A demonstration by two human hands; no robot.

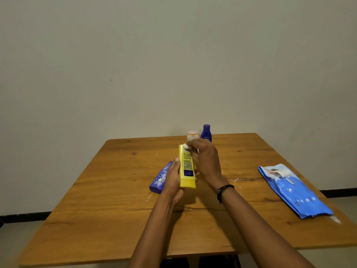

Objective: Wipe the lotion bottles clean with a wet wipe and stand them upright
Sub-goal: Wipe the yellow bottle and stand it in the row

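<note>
- Two grips share the yellow bottle (pixel 186 167), held above the middle of the surface (pixel 116 190). The left grip (pixel 173 178) curls round its near end, and the right grip (pixel 206 161) pinches the wipe (pixel 186 146) against its far end.
- Damp plastic could slip from the left grip and drop onto the purple tube (pixel 160 178) lying just left.
- A wide sweep might topple the blue bottle (pixel 206 133) or jar (pixel 192 134) standing just beyond.
- White smears on the surface could re-soil a cleaned base.

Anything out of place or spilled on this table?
Purple bottle lies flat on the table, left of the held yellow bottle. White residue smears the wood by the wipe pack, whose flap is peeled open.
</note>
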